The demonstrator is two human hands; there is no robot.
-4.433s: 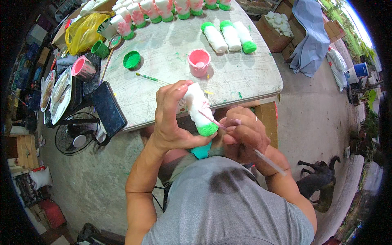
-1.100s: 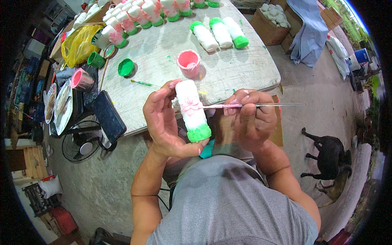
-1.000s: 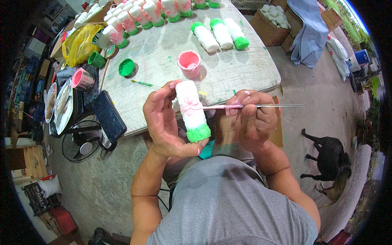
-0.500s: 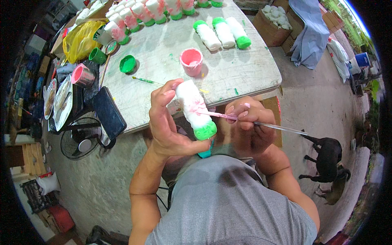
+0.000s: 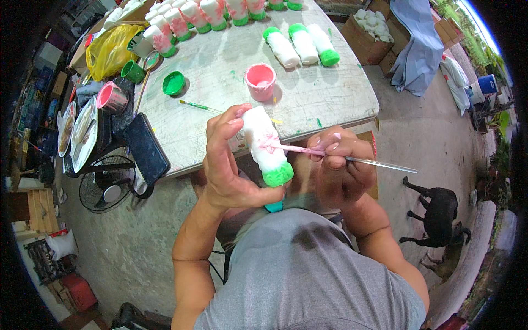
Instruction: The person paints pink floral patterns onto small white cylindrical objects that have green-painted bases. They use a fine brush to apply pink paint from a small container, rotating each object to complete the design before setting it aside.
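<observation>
Between the fingers and thumb of my left hand (image 5: 228, 165) tilts a white candle-like cylinder (image 5: 259, 129) with a raised surface. Its near end is painted green, and pink paint marks its middle. My right hand (image 5: 344, 165) is closed round a thin paintbrush (image 5: 297, 148) with a clear handle end; the pink-coated tip touches the cylinder's pink patch. Pink paint smears a fingertip. Just beyond, a pink paint cup (image 5: 260, 82) stands on the pale table (image 5: 220, 132). A second brush (image 5: 199, 105) with a green handle lies to the left, near a small green paint pot (image 5: 174, 83).
Three white-and-green cylinders (image 5: 301, 45) lie at the table's far right; several pink-marked ones (image 5: 212, 14) stand along the back. At left are a tilted pink paint container (image 5: 111, 98), a black tablet-like slab (image 5: 147, 148) and a fan (image 5: 107, 184). A black dog (image 5: 437, 214) stands on the floor at right.
The brush tip has shifted slightly up along the cylinder, and my right hand has moved a little right. My left hand still holds the cylinder, turned slightly more upright.
</observation>
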